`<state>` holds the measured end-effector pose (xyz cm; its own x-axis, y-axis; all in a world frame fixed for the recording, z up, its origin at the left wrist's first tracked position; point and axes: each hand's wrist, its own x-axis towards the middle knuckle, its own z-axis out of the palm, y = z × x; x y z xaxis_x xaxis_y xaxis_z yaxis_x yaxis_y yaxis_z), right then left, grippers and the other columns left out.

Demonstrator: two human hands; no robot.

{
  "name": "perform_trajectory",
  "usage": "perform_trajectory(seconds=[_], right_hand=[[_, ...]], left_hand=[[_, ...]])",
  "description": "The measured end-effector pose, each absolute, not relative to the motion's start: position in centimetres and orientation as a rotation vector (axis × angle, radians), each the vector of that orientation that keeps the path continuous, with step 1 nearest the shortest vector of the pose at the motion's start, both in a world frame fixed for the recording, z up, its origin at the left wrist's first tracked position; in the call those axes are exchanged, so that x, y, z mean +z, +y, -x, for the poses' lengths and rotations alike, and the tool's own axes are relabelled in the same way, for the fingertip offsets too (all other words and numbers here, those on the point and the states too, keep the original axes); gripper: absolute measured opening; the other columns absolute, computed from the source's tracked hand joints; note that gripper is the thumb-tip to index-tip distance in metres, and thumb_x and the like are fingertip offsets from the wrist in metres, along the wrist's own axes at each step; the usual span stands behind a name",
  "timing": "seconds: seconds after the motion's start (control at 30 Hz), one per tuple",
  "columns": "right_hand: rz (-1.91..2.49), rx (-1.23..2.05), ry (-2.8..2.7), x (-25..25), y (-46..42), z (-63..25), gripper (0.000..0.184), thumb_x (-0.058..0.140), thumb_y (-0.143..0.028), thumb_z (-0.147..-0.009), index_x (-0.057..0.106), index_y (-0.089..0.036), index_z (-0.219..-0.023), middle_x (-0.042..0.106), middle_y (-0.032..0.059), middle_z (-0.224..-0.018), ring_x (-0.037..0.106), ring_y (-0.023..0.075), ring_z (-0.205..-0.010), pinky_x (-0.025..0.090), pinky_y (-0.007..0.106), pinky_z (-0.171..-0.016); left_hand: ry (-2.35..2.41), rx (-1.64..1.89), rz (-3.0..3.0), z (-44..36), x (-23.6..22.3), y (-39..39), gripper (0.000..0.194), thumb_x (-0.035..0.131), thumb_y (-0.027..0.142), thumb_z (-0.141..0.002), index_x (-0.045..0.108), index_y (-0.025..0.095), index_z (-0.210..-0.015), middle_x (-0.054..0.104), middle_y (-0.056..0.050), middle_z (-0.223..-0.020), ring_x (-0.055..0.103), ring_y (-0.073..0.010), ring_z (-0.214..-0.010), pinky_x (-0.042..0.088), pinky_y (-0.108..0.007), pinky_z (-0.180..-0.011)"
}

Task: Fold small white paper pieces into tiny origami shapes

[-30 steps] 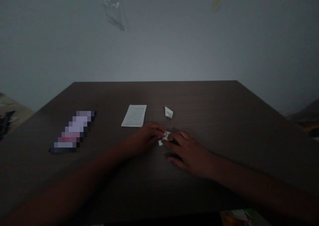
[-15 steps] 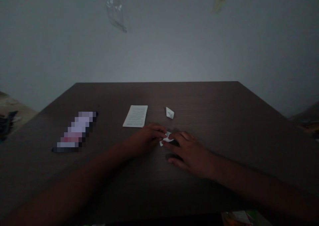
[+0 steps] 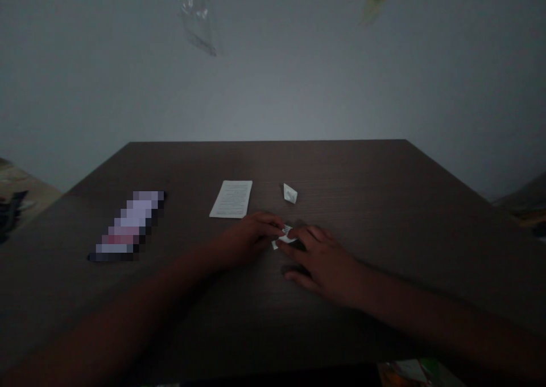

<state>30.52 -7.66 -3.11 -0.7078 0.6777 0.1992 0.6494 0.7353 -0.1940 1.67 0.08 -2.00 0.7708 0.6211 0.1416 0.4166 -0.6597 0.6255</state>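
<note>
A small piece of folded white paper (image 3: 288,239) lies on the table between my hands, partly covered by fingers. My left hand (image 3: 251,236) has its fingers bent and closed on the paper's left side. From the right, the fingertips of my right hand (image 3: 326,263) press the paper, with its thumb held apart near the tabletop. Just beyond them stands a small folded white paper piece (image 3: 290,193), pointed at its corners. A stack of printed paper sheets (image 3: 232,199) rests beyond my left hand.
On the left of the dark wooden table (image 3: 350,176) lies a phone (image 3: 130,225) with a blurred-out screen. Behind the table rises a pale wall (image 3: 273,79) with a clear plastic piece (image 3: 198,20) on it. A colourful packet (image 3: 409,373) shows below the near edge.
Both hands stay in nearly the same place on the folded paper. The whole view shifts very slightly.
</note>
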Motion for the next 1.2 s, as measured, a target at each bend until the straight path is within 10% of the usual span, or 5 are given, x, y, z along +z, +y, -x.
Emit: perform_trajectory(seconds=[1.2], right_hand=[[1.003, 0.258, -2.647, -2.7, -7.8, -31.2, 0.041, 0.074, -0.027, -0.119, 0.081, -0.016, -0.159, 0.084, 0.0205, -0.157, 0.081, 0.0389, -0.142, 0.068, 0.061, -0.126]], left_hand=[[0.872, 0.457, -2.363, -1.9, -1.2, -1.4, 0.027, 0.080, 0.018, -0.109, 0.086, 0.023, -0.134, 0.084, -0.012, -0.158, 0.078, -0.0309, -0.147, 0.059, -0.050, -0.136]])
